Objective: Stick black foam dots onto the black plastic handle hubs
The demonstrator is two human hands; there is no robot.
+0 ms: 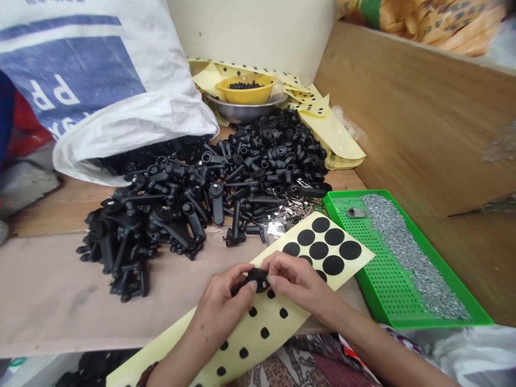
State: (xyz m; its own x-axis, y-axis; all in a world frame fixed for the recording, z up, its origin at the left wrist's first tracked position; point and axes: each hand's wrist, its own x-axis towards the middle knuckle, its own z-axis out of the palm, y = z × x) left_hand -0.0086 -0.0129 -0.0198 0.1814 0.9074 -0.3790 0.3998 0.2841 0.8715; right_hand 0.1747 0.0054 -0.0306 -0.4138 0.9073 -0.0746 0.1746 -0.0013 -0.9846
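Both hands meet over a pale yellow sheet of black round stickers point(318, 250) at the table's front edge. My left hand point(226, 298) grips a black plastic part point(258, 278) between thumb and fingers. A small shiny metal bit shows on that part. My right hand point(292, 279) pinches at the part's right side, thumb and forefinger pressed together; whatever is in that pinch is hidden. Larger round stickers fill the sheet's far end, and small black dots run along its near end under my wrists.
A pile of black plastic handles point(169, 215) spreads beyond my hands, with shiny metal clips point(288, 212) beside it. On the right a green tray point(387, 301) holds small silvery pieces. Behind stand a yellow bowl point(245, 95), a white sack point(133, 118) and a wooden board point(423, 118).
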